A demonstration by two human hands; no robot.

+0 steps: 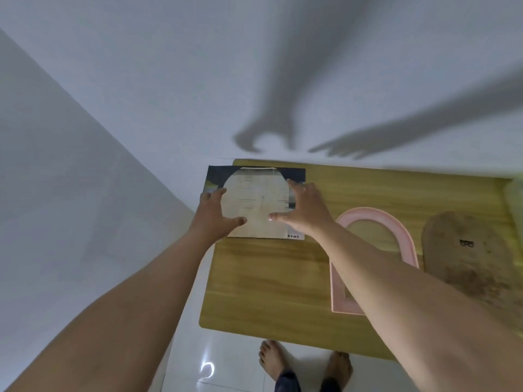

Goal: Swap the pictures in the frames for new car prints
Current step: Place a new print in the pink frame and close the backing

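Hands (210,213) (307,210), two, touch one sheet (257,199); one frame (407,244).

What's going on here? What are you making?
A person is changing a framed picture. The left hand and right hand press a pale arch-shaped sheet flat on a dark rectangular print at the wooden table's far left corner. The empty pink arch-shaped frame and a brown arch-shaped backing board lie to the right.

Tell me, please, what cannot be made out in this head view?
- Head view, dark print: image mostly covered by the pale arched sheet, left hand and right hand.
- Pink frame: part hidden by the right forearm.
- Pale green thing: cut off by the right edge, blurred.
- Dark fitting on the brown backing board: too small.
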